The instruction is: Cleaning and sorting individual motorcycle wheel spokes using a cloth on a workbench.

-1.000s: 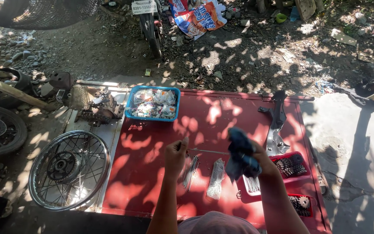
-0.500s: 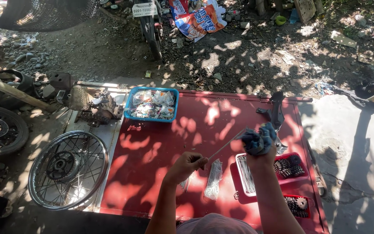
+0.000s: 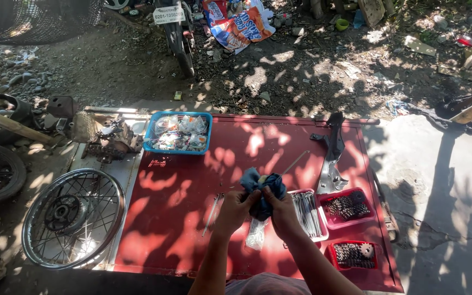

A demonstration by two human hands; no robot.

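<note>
Both of my hands are together over the red metal sheet (image 3: 192, 218). My left hand (image 3: 235, 208) and my right hand (image 3: 281, 210) grip a dark blue rag (image 3: 262, 188) bunched around a thin metal spoke (image 3: 296, 161), whose far end sticks out toward the upper right. Under my hands lies a clear plastic bag (image 3: 257, 236). A few loose spokes (image 3: 213, 212) lie just left of my left hand. A white tray with several spokes (image 3: 306, 214) sits right of my right hand.
Two red trays of small dark parts (image 3: 348, 206) (image 3: 353, 255) sit at the right. A blue basket of bagged parts (image 3: 178, 133) is at the back, a black metal bracket (image 3: 332, 155) at back right. A spoked wheel (image 3: 72, 217) lies left; a motorcycle (image 3: 176, 33) stands beyond.
My hands have come together: the left hand moved from the spoke's near end up to the rag, and the rag with the spoke shifted left toward the middle.
</note>
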